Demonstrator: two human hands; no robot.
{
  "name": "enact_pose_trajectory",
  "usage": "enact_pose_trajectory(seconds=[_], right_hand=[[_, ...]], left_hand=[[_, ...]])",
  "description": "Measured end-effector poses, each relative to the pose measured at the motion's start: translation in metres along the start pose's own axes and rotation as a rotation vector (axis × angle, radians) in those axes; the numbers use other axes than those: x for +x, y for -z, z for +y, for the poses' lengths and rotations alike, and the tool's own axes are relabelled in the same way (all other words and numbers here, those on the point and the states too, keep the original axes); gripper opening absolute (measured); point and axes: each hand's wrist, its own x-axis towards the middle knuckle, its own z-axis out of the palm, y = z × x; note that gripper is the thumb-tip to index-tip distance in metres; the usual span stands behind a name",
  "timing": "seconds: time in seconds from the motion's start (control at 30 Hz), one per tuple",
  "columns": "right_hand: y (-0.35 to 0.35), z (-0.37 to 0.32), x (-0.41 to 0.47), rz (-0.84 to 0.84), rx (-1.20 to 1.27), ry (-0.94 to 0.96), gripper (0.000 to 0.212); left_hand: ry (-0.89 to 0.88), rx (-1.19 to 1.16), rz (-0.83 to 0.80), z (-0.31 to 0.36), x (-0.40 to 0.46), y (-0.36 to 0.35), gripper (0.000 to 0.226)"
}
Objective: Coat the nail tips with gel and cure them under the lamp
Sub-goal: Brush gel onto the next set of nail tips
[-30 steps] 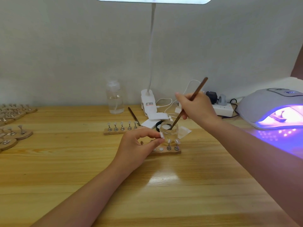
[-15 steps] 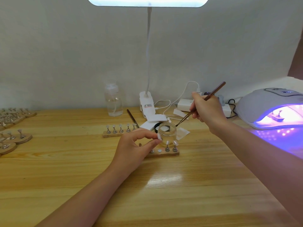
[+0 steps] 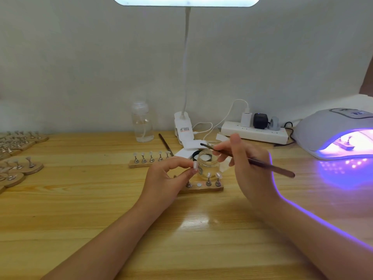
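My left hand (image 3: 167, 179) pinches a small metal stand topped with a pale nail tip (image 3: 195, 165), lifted just above a wooden holder strip (image 3: 201, 187). That strip carries other nail tips on stands. My right hand (image 3: 248, 164) grips a thin brown brush (image 3: 260, 163), its dark bristle end pointing left over an open glass gel jar (image 3: 207, 162) behind the strip. At the right, the curing lamp (image 3: 335, 132) glows violet with a holder inside.
A second strip of nail tips (image 3: 150, 158) lies behind left. Several more wooden holders (image 3: 22, 166) crowd the left edge. A clear bottle (image 3: 142, 126), the desk lamp's clip base (image 3: 182, 128), a power strip (image 3: 255, 133) and another brush (image 3: 166, 144) stand along the wall.
My right hand drew the brush out of the jar, swung it right, then brought it back level with the bristles pointing left over the jar. My left hand keeps its pinch on the stand.
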Motion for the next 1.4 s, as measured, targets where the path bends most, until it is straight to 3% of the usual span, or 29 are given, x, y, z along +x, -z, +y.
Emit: enact_pose_trajectory(seconds=[0.13,0.23,0.63,0.77,0.93,1.07,1.2,1.3,1.4], right_hand=[[0.0,-0.001,-0.005,-0.06,-0.121,0.189,0.034],[-0.002,0.001,-0.008,-0.069,-0.104,0.209,0.043],[-0.004,0.006,-0.01,-0.04,-0.214,0.344,0.043],[-0.003,0.007,-0.014,-0.069,-0.104,0.237,0.05],[-0.005,0.006,-0.011,-0.047,-0.202,0.289,0.044],[-0.005,0.007,-0.013,-0.057,-0.076,0.203,0.049],[-0.005,0.006,-0.011,-0.035,-0.152,0.221,0.045],[-0.006,0.006,-0.013,-0.058,-0.063,0.132,0.047],[-0.006,0.005,-0.013,-0.027,-0.051,0.179,0.044]], left_hand=[[-0.019,0.0,0.012,-0.002,0.0,-0.001,0.015],[-0.026,0.01,0.016,-0.003,0.001,-0.001,0.019],[-0.025,0.012,0.031,-0.006,0.001,-0.001,0.023],[0.001,0.015,0.03,-0.007,0.001,-0.001,0.021],[-0.026,0.016,0.043,-0.008,0.002,-0.002,0.021],[-0.031,0.022,0.044,-0.008,0.002,-0.001,0.024],[-0.013,0.02,0.046,-0.007,0.002,-0.002,0.02],[-0.007,0.031,0.054,-0.006,0.001,-0.002,0.019],[0.001,0.031,0.063,-0.006,0.002,-0.001,0.019]])
